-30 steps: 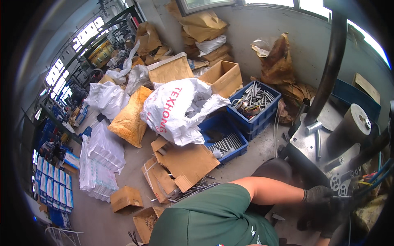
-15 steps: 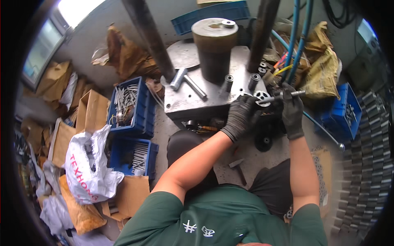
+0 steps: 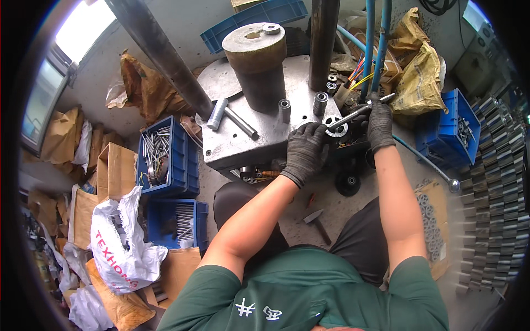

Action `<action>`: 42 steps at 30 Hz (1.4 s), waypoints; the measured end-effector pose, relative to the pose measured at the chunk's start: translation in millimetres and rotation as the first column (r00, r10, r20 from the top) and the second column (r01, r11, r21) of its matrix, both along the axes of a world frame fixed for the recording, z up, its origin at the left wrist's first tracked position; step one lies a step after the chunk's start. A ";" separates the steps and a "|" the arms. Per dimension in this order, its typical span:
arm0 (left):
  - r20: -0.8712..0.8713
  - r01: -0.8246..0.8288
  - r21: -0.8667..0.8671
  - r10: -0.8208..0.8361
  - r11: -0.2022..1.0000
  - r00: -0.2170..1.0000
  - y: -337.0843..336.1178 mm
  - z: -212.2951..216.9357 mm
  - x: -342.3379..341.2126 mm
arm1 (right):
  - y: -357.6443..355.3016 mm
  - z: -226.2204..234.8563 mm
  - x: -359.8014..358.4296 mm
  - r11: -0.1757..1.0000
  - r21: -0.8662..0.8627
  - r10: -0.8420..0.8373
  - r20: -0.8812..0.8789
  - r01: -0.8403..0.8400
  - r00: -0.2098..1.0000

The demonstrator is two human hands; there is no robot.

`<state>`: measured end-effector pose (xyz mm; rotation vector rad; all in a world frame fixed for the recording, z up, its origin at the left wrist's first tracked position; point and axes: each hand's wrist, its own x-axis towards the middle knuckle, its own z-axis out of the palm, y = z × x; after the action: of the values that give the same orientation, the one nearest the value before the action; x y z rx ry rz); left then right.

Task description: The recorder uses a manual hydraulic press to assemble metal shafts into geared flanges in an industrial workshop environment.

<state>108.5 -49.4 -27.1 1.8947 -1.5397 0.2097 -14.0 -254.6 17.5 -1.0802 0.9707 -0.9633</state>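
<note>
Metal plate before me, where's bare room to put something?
Bare metal shows on the plate, front left, between the lying rod and the front edge. A smaller patch lies between that rod and the left upright tube. The right front is crowded: another upright tube, spoked disc, your left hand, and your right hand gripping a long rod.

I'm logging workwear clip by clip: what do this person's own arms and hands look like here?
The left hand and right hand wear dark grey knitted gloves that end at the wrists. The forearms are bare. Short, dark green sleeves cover the upper arms, matching the shirt, which has white markings on its front.
</note>
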 end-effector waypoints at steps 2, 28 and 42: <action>0.013 0.006 -0.012 -0.005 1.000 1.000 -0.9 -3.8 1.3 | -14.6 -6.5 -3.6 0.996 0.072 -0.044 0.022 0.042 0.999; 0.054 0.003 -0.030 -0.001 1.000 0.999 -0.1 -5.4 1.7 | 24.2 19.0 -5.1 0.883 -0.455 0.134 0.018 -0.111 0.991; 0.087 0.014 -0.010 -0.014 1.000 0.996 -2.5 -8.5 2.3 | 37.9 32.1 28.7 0.706 -0.610 0.073 -0.441 -0.359 0.895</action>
<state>110.8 -51.9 -35.6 1.8879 -1.6056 0.2971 14.8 -216.7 49.6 -2.0378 0.7680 -0.9392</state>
